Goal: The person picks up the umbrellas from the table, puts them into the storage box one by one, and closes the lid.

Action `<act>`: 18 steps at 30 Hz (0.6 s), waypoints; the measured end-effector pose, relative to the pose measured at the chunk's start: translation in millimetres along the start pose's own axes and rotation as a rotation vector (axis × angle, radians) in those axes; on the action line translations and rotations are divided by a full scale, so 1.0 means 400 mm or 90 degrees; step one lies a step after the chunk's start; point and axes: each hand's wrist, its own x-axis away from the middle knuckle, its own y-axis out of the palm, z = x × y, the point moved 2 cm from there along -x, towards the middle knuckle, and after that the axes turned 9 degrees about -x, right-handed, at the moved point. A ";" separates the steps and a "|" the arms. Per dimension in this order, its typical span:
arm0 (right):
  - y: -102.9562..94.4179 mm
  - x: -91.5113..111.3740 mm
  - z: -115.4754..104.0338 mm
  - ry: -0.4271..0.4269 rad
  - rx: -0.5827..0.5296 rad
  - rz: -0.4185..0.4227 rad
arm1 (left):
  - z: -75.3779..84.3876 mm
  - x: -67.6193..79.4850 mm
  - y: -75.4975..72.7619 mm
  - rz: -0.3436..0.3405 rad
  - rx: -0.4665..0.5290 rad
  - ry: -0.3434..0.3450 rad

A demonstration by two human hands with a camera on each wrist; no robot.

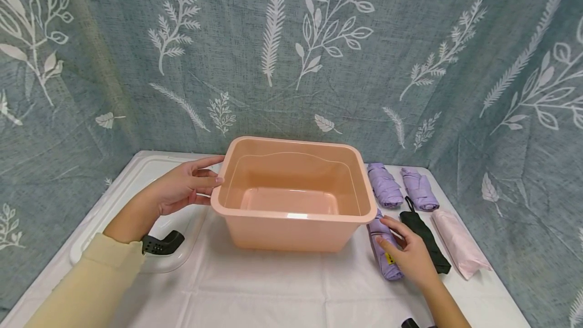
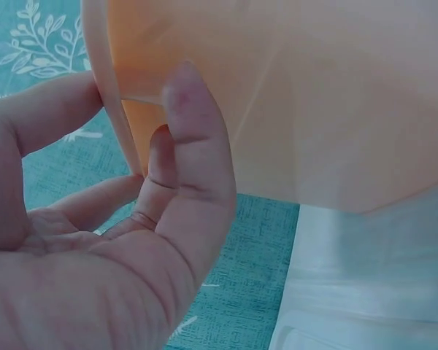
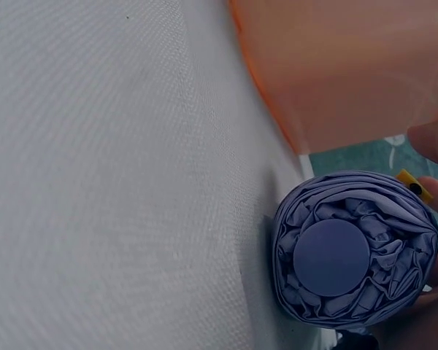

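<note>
My left hand point(image 1: 184, 186) holds the left rim of a peach plastic basin point(image 1: 287, 232). In the left wrist view its bent fingers point(image 2: 197, 138) meet the rim, one digit lying across the outer wall. The basin has nothing inside. By its right front corner, my right hand point(image 1: 405, 249) reaches over a rolled purple folding umbrella point(image 1: 378, 249) with thumb and fingers spread. The right wrist view shows the umbrella's round end point(image 3: 332, 259), with fingers along its side near a yellow tag point(image 3: 414, 187) and the thumb apart from it.
Two more purple folding umbrellas point(image 1: 386, 186) point(image 1: 419, 190) lie at the back right. Beside them are a black folded umbrella point(image 1: 425, 242) and a pale pink one point(image 1: 460, 244). A white tray lid point(image 1: 157, 267) lies at left. Curtains point(image 1: 291, 90) surround the white-covered table point(image 1: 255, 287).
</note>
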 end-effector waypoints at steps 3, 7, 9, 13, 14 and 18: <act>0.000 0.000 -0.001 0.003 -0.001 0.000 | 0.002 0.001 0.000 -0.003 0.002 -0.001; -0.001 -0.001 -0.001 0.013 0.000 -0.002 | 0.005 0.002 -0.001 -0.006 0.002 -0.007; -0.001 -0.001 0.000 0.016 0.004 -0.003 | 0.008 0.003 -0.001 -0.008 -0.001 -0.012; -0.003 -0.003 0.003 0.023 0.014 -0.005 | 0.017 0.004 -0.002 -0.017 0.002 -0.020; -0.004 -0.003 0.003 0.026 0.017 -0.006 | 0.019 0.005 -0.002 -0.019 0.005 -0.023; -0.007 -0.005 0.000 0.064 0.022 -0.013 | 0.026 0.004 -0.002 -0.025 0.014 -0.027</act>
